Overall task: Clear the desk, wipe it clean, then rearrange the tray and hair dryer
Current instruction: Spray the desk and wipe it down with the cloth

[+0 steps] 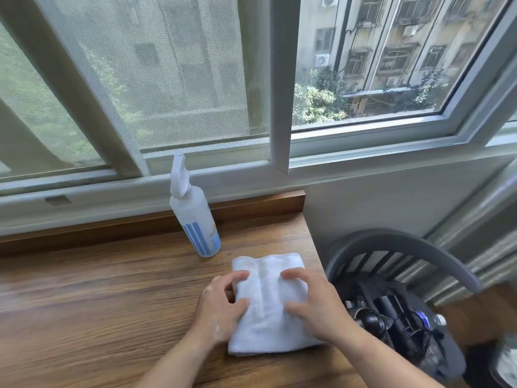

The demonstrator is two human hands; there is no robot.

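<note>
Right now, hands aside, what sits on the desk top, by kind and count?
Spray bottle: 1
Folded white cloth: 1
Total on the desk: 2

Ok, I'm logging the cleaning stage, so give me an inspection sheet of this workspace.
Surface: brown wood-grain desk, no spills seen.
Job's things: folded white towel flat near the desk's right edge; translucent spray bottle with blue-striped label upright behind it.
Clutter: dark items piled on grey curved-back chair, too blurred to name.
Grippers: left hand and right hand rest on the towel, fingers bent.
Cables: black cord among the chair's items.
Surroundings: window with mesh screen; buildings outside.
</note>
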